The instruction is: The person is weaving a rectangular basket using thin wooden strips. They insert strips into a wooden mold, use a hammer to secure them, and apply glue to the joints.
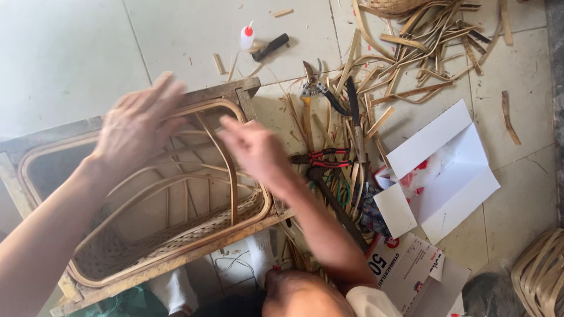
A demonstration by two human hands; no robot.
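My left hand [136, 122], fingers spread open, hovers blurred over the woven bamboo basket [170, 229] in its wooden frame [176, 263], centre-left. My right hand [254, 149], loosely open, touches a curved bamboo strip [226, 170].

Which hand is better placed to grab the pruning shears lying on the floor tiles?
Right. The right hand hovers over the basket's near corner, closest to the pruning shears. The left hand is farther away, over the wooden frame.
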